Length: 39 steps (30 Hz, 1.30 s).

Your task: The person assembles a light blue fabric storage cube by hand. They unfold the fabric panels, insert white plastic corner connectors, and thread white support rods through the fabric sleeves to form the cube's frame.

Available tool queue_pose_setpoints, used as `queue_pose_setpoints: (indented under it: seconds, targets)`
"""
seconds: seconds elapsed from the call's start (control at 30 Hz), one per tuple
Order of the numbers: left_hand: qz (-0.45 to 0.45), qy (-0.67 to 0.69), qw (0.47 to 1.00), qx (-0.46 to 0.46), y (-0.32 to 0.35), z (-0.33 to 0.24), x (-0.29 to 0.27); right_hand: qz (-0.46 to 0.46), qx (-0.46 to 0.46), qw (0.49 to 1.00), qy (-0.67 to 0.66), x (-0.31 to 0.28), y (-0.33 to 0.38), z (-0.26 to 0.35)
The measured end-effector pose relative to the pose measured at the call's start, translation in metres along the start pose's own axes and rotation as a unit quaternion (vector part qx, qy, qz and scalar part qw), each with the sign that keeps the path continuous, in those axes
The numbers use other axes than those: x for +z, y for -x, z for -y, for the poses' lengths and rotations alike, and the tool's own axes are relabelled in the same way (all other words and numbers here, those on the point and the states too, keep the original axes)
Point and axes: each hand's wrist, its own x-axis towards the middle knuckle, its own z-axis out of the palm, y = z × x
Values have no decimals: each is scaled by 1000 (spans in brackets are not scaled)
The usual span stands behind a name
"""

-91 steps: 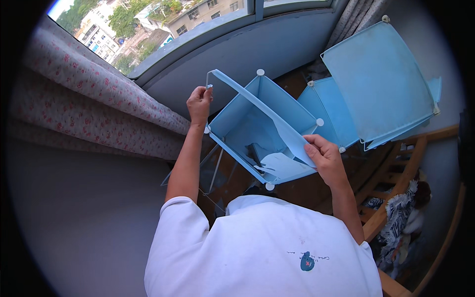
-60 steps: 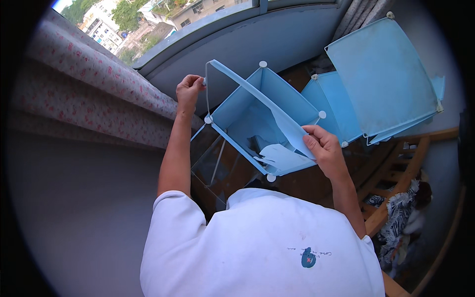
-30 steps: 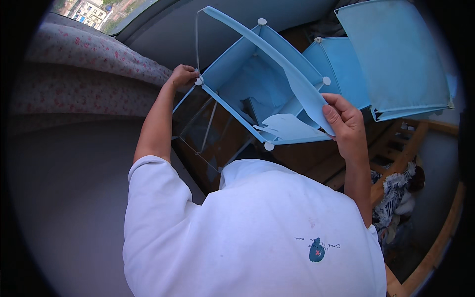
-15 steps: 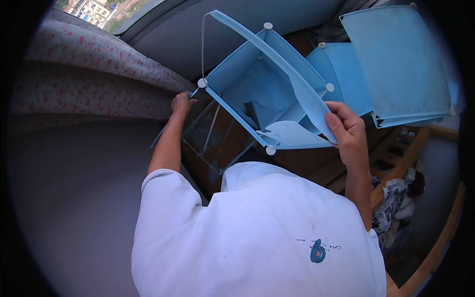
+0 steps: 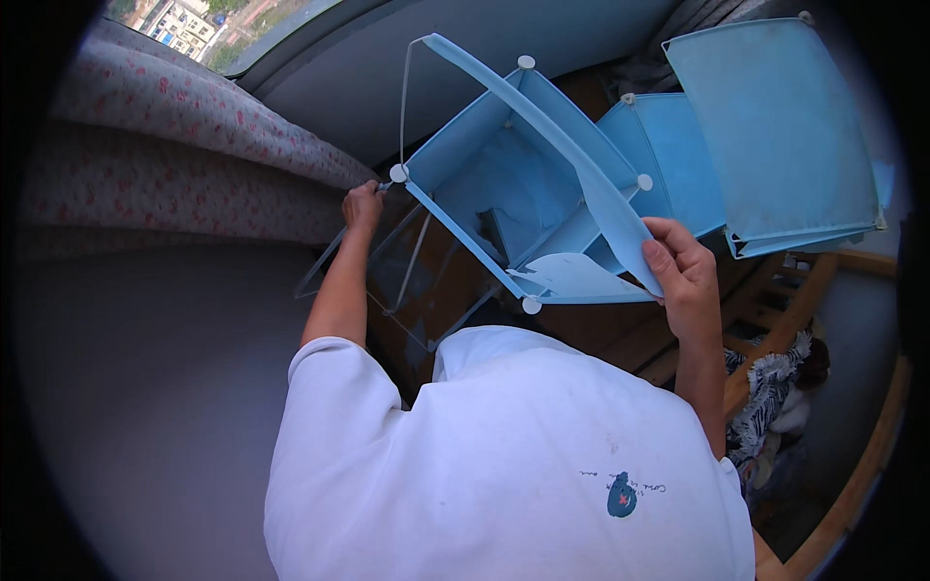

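Observation:
A light blue cube shelf (image 5: 523,179) of panels stands open at the top, with round white connectors at its corners. My right hand (image 5: 686,276) pinches the near end of a blue panel (image 5: 542,121), seen nearly edge-on, which slants across the opening. A thin bare wire runs down from the panel's far end toward the left corner connector (image 5: 399,173). Close to that connector, my left hand (image 5: 362,205) is closed on a thin wire-edged panel (image 5: 320,263), partly hidden behind my forearm. Inside the cube, the blue lining is torn.
More blue cube panels (image 5: 775,136) stand at the right. A wire frame (image 5: 412,266) extends below the left side. Floral curtains (image 5: 194,126) hang at the left, beside a window (image 5: 199,29). A wooden rail (image 5: 790,315) and a striped furry thing (image 5: 770,397) are at the lower right.
My left hand has shifted slightly, and the wire-edged panel in it has turned to show more of its frame. My right hand keeps its hold on the blue panel. The view has shifted slightly.

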Motion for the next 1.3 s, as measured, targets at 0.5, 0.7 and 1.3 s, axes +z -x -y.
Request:
queue_pose_setpoints:
  seconds: [0.5, 0.7, 1.3]
  targets:
    - [-53, 89, 989, -104, -23, 31, 16, -3, 8, 1000, -28, 2, 2, -1]
    - [-109, 138, 976, -131, -18, 16, 7, 0, 7, 1000, -18, 3, 0, 0]
    - [71, 226, 964, -125, -35, 30, 33, -21, 8, 1000, 4, -3, -2, -2]
